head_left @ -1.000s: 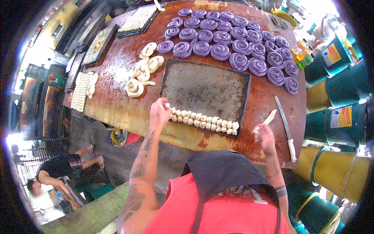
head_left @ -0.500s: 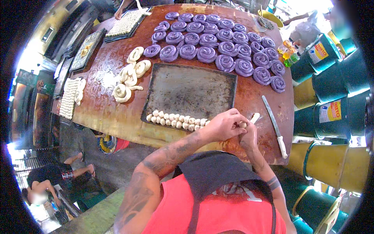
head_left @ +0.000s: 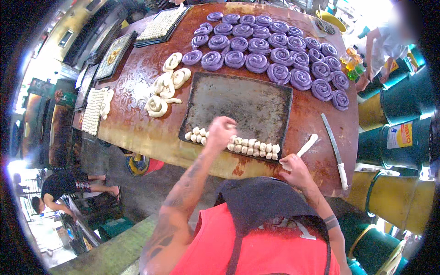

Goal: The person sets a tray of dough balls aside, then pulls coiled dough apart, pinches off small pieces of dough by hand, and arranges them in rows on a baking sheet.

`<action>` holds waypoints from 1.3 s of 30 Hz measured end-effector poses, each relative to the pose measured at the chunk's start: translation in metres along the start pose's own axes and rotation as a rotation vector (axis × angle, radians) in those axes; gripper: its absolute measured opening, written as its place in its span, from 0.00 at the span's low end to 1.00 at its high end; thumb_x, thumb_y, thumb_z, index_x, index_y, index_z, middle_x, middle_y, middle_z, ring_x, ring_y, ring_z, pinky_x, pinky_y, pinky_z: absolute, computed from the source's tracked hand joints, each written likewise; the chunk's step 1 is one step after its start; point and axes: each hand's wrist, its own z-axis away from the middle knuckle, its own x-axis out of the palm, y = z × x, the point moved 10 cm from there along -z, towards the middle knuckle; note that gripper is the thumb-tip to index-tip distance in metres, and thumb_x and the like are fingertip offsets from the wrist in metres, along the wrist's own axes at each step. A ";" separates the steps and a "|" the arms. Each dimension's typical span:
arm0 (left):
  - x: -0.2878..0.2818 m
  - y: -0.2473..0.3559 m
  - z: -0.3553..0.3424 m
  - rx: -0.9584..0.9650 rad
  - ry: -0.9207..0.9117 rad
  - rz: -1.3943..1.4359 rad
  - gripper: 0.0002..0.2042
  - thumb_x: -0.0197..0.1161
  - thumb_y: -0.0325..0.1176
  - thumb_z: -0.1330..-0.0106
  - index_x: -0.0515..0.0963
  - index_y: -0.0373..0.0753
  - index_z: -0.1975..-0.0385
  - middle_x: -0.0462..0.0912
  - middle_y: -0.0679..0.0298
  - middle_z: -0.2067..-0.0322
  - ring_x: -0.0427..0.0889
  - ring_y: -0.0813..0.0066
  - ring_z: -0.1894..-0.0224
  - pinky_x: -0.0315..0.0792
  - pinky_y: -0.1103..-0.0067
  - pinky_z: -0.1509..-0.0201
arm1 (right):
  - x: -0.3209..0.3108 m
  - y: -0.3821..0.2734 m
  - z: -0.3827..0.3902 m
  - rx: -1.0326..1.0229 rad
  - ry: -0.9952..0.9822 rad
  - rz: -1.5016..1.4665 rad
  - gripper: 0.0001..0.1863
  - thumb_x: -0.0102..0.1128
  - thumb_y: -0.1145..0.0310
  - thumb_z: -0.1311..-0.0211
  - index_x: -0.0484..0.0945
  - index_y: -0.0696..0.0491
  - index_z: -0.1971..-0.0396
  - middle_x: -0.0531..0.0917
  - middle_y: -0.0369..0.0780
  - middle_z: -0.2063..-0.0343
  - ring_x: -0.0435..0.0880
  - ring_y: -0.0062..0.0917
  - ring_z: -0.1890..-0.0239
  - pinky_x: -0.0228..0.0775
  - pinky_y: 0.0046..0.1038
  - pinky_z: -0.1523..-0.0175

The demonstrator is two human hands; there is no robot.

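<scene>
My left hand (head_left: 222, 133) is over the near part of a dark baking tray (head_left: 243, 98), its fingers pinched around a small pale dough ball that shows only in part. Beneath and beside it, two rows of dough balls (head_left: 256, 147) line the tray's near edge. Close to the tray's near right corner, my right hand (head_left: 297, 170) is closed on the near end of a pale dough strip (head_left: 308, 144), whose far end points away over the tabletop. A long knife (head_left: 335, 151) with a white handle lies to the right of the strip.
Several purple dough spirals (head_left: 259, 46) cover the far side of the table (head_left: 133, 110). White dough coils (head_left: 156, 106) lie left of the tray. Filled trays (head_left: 161, 25) stand farther left. Bottles (head_left: 353, 64), a person (head_left: 382, 43) and drums (head_left: 408, 101) are at the right.
My left hand has gone from beside my right hand leftward to above the tray. My right hand has come slightly nearer, still with the dough strip. The whole view has shifted a little.
</scene>
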 end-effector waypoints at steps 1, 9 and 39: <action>-0.048 -0.033 0.002 0.162 0.247 -0.066 0.12 0.68 0.25 0.46 0.85 0.40 0.61 0.83 0.58 0.60 0.82 0.66 0.56 0.77 0.72 0.48 | 0.002 -0.018 0.001 -0.189 0.017 0.190 0.13 0.72 0.73 0.45 0.82 0.56 0.60 0.84 0.45 0.65 0.84 0.35 0.62 0.77 0.32 0.53; -0.127 -0.089 0.016 -0.089 0.175 -0.535 0.13 0.68 0.30 0.41 0.83 0.38 0.56 0.82 0.52 0.56 0.81 0.54 0.52 0.75 0.65 0.44 | -0.063 0.075 0.017 0.216 0.334 -1.203 0.07 0.57 0.67 0.24 0.75 0.51 0.53 0.80 0.32 0.72 0.76 0.16 0.74 0.72 0.24 0.68; 0.130 0.098 -0.003 -0.014 -0.425 0.134 0.12 0.68 0.34 0.39 0.84 0.35 0.58 0.89 0.57 0.63 0.87 0.67 0.59 0.80 0.70 0.52 | -0.033 0.006 0.020 -0.045 0.321 0.065 0.06 0.70 0.73 0.40 0.82 0.55 0.64 0.84 0.38 0.70 0.81 0.28 0.70 0.75 0.32 0.59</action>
